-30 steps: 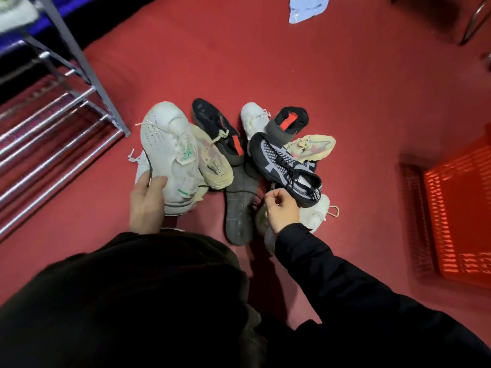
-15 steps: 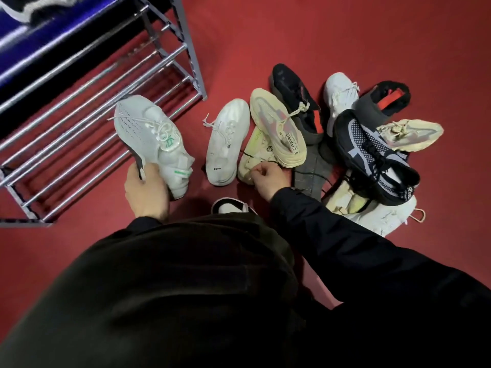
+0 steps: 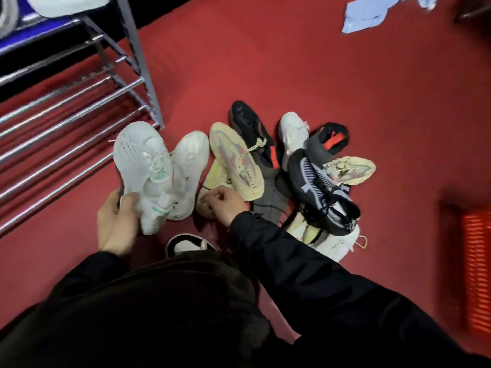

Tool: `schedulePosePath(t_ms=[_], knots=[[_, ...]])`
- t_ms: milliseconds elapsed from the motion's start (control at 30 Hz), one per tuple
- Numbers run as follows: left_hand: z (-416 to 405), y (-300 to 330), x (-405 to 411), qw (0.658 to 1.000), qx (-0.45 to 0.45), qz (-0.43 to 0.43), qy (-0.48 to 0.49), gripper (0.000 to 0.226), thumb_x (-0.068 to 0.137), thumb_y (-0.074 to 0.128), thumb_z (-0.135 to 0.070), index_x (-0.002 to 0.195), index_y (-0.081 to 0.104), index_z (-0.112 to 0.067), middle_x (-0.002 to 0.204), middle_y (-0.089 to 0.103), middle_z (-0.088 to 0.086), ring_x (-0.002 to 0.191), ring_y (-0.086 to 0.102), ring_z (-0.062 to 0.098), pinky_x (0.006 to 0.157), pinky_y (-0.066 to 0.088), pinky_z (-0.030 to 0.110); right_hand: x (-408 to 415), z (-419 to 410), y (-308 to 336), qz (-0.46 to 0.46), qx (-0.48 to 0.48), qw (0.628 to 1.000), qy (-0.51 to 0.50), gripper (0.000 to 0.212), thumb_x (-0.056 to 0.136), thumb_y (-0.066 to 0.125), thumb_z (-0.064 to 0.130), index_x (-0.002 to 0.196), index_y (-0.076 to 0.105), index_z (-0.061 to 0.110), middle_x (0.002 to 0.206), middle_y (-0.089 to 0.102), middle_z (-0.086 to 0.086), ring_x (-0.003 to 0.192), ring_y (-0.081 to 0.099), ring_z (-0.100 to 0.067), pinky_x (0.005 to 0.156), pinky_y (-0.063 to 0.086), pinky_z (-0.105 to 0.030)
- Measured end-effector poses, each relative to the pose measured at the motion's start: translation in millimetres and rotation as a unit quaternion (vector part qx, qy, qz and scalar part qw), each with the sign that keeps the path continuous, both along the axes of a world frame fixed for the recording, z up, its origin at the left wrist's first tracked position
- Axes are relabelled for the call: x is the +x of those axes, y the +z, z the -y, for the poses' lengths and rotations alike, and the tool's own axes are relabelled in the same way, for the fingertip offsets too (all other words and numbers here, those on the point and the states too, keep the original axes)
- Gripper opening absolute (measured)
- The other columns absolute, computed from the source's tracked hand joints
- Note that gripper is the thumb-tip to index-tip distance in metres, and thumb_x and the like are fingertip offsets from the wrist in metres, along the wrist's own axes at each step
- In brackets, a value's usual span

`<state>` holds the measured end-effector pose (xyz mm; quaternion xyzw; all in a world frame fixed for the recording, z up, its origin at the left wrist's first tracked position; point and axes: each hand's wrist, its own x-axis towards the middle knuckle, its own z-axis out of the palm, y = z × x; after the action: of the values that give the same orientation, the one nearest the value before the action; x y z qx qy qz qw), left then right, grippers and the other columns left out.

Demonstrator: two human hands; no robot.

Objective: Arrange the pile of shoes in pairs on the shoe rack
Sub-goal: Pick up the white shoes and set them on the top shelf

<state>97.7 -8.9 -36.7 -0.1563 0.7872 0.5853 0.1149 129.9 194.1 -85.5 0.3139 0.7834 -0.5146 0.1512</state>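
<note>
Left hand (image 3: 117,221) grips the heel end of a white sneaker (image 3: 144,168) with green marks, thumb on the upper and fingers curled under the sole; the shoe is lifted off the floor with its toe pointing far, toward the near right post of the shoe rack (image 3: 79,107). Rack position: far left, metal bars running left to right, with a pale shoe sole visible on an upper level at the top left edge. Just right of the held shoe, a second white sneaker (image 3: 190,168) lies on the red carpet (image 3: 292,62), touching it along the side. Right hand (image 3: 225,203) is curled at the heel of a yellow-green shoe (image 3: 215,179), fingertips pinching at its dark lace; whether the shoe itself is grasped cannot be told. A cream sneaker (image 3: 236,160) lies partly over that shoe. Further right sits the pile: a black shoe with a red tab (image 3: 249,128), a white shoe (image 3: 293,134), a dark high-top with a red strip (image 3: 329,139), a black and grey knit sneaker (image 3: 318,187) on top, and another cream sneaker (image 3: 350,170) touching it. An orange basket (image 3: 475,261) stands at the right edge, well apart from the pile. A pale blue cloth (image 3: 366,14) lies far right
</note>
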Motion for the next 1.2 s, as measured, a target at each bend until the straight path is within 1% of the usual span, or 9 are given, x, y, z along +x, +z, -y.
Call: schedulePosePath(t_ms=[133, 233, 333, 500, 633, 800, 967, 1033, 1200], knots=[[-51.4, 5.5, -10.7, 0.997, 0.025, 0.011, -0.069, 0.016, 0.101, 0.049, -0.016, 0.106, 0.064, -0.011, 0.087, 0.065, 0.000, 0.072, 0.053, 0.005, 0.063, 0.044, 0.015, 1.3, -47.9, 30.9, -0.048, 0.043, 0.998, -0.014, 0.010, 0.092, 0.061, 0.023, 0.086, 0.068, 0.019, 0.083, 0.071, -0.003, 0.081, 0.064, -0.022, 0.075, 0.050, -0.033], [-83.3, 9.3, -14.2, 0.993, 0.060, 0.026, -0.096, 0.022, 0.101, 0.050, -0.014, 0.113, 0.068, -0.014, 0.095, 0.071, -0.001, 0.081, 0.061, 0.011, 0.070, 0.047, 0.021, -13.1, -96.8, 52.4, -0.124, 0.338, 0.933, 0.013, 0.023, 0.089, 0.055, 0.032, 0.102, 0.069, 0.018, 0.105, 0.068, -0.008, 0.099, 0.061, -0.029, 0.081, 0.045, -0.037], [-95.5, 10.6, -10.9, 0.990, 0.080, 0.007, -0.119, 0.019, 0.100, 0.052, -0.013, 0.105, 0.070, -0.014, 0.086, 0.072, -0.012, 0.080, 0.062, 0.007, 0.073, 0.048, 0.027, -43.0, -152.0, 56.5, 0.048, 0.505, 0.859, 0.070, 0.048, 0.086, 0.053, 0.047, 0.124, 0.060, 0.017, 0.127, 0.059, -0.012, 0.121, 0.051, -0.034, 0.097, 0.037, -0.046], [-91.3, 18.6, -11.2, 0.979, 0.126, 0.023, -0.160, 0.030, 0.096, 0.051, -0.024, 0.117, 0.072, -0.020, 0.111, 0.078, 0.001, 0.103, 0.071, 0.023, 0.090, 0.054, 0.040, -60.1, -190.1, 50.1, 0.217, 0.413, 0.878, 0.109, 0.035, 0.086, 0.055, 0.035, 0.117, 0.060, 0.019, 0.123, 0.067, -0.010, 0.120, 0.060, -0.032, 0.114, 0.022, -0.050], [-86.7, 14.2, -18.1, 0.988, 0.108, 0.035, -0.104, 0.023, 0.096, 0.053, -0.022, 0.106, 0.074, -0.021, 0.100, 0.079, 0.002, 0.090, 0.069, 0.019, 0.084, 0.053, 0.039, -54.6, -217.6, 45.8, -0.004, 0.190, 0.975, -0.117, 0.032, 0.077, 0.058, 0.034, 0.092, 0.066, 0.006, 0.090, 0.067, -0.011, 0.092, 0.066, -0.031, 0.086, 0.046, -0.041], [-74.4, 12.2, -10.5, 0.989, 0.120, 0.042, -0.075, 0.033, 0.086, 0.055, -0.036, 0.108, 0.073, -0.021, 0.101, 0.079, 0.007, 0.091, 0.071, 0.025, 0.085, 0.056, 0.044, -41.1, -222.2, 89.6, -0.172, -0.173, 0.954, -0.174, 0.040, 0.090, 0.066, 0.019, 0.112, 0.060, -0.015, 0.097, 0.061, -0.024, 0.084, 0.058, -0.032, 0.070, 0.048, -0.035], [-73.6, 21.6, -10.5, 0.993, 0.105, 0.014, -0.043, 0.019, 0.100, 0.053, -0.015, 0.107, 0.070, -0.014, 0.091, 0.073, -0.003, 0.079, 0.065, 0.009, 0.065, 0.051, 0.015, -46.0, -166.7, 109.6, -0.154, -0.115, 0.981, -0.037, 0.035, 0.093, 0.068, 0.032, 0.068, 0.067, 0.007, 0.067, 0.060, -0.008, 0.062, 0.054, -0.019, 0.068, 0.042, -0.032], [-71.6, 29.7, -11.0, 0.993, 0.117, 0.016, -0.030, 0.021, 0.102, 0.050, -0.012, 0.103, 0.070, -0.016, 0.093, 0.073, -0.001, 0.082, 0.065, 0.011, 0.065, 0.051, 0.015, -46.6, -143.2, 100.2, -0.125, -0.091, 0.988, -0.029, 0.054, 0.090, 0.071, 0.035, 0.062, 0.050, -0.006, 0.061, 0.044, -0.011, 0.056, 0.041, -0.021, 0.058, 0.032, -0.029], [-50.7, 56.1, -11.9, 0.991, 0.134, 0.018, 0.016, 0.021, 0.101, 0.050, -0.014, 0.092, 0.068, -0.018, 0.075, 0.071, -0.010, 0.071, 0.065, 0.006, 0.064, 0.052, 0.019, -30.2, -84.4, 51.1, -0.007, 0.063, 0.998, 0.001, 0.055, 0.089, 0.067, 0.044, 0.051, 0.037, 0.017, 0.048, 0.039, -0.002, 0.045, 0.038, -0.014, 0.050, 0.036, -0.033]])
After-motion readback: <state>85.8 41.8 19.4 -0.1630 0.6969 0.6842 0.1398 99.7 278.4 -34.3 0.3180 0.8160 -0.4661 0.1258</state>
